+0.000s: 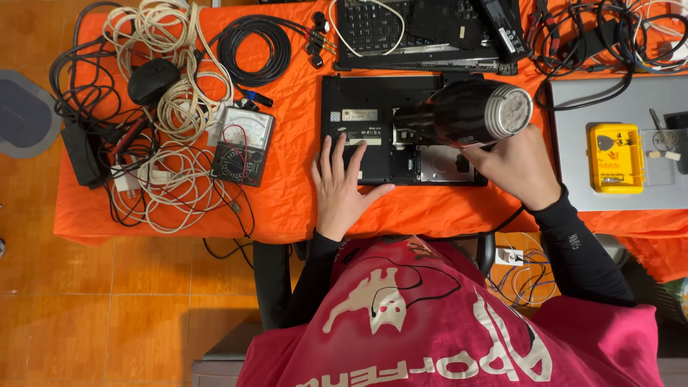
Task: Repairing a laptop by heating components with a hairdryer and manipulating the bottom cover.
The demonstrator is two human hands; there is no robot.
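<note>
Head view: an orange table (287,208) carries an upturned black laptop (358,136) at its near edge, about mid-length, base panel off at the right so a metal drive bay shows. Behind it, at the far edge, lies a second open laptop (416,29); a grey one (616,100) sits at the right end under a yellow case (615,158). Cable tangles (172,93) cover the left end, with a multimeter (242,145) and a mouse (153,80) among them.

The right hand (519,168) is clamped on the handle of a black blower (466,113), which lies across the laptop's right half with its grey rear grille toward the right. The left hand (342,188) lies flat, fingers spread, pressing the laptop's near left part, gripping nothing.

By my judgement, doing this well means keeping that flat hand firm so the laptop cannot slide, holding the nozzle close to the open bay without touching the board, and sweeping slowly.
</note>
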